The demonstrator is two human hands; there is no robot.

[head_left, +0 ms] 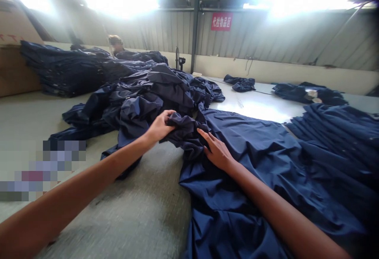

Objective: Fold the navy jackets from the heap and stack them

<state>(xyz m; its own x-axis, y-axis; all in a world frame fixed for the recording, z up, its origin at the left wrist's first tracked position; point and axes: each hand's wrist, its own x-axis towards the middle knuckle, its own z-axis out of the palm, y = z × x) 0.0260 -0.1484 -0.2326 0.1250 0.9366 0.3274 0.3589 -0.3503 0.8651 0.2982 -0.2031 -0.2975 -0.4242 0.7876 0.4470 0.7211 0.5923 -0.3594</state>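
Note:
A navy garment (242, 136) lies spread and wrinkled across the right half of the table, its near part hanging toward me. My left hand (161, 126) pinches a bunched fold at the garment's far left end, thumb and fingers closed round the cloth. On the same bunched cloth rests my right hand (216, 148), its fingers stretched out and laid over the folds. Just behind my hands rises a loose heap of navy garments (154, 89). The exact kind of garment cannot be made out.
Neatly stacked navy garments (340, 128) stand at the right, and another tall stack (65, 69) at the left beside a cardboard box (17, 65). Small navy pieces (241, 83) lie farther back on the pale table (148, 211). A person (116, 45) is behind the heap.

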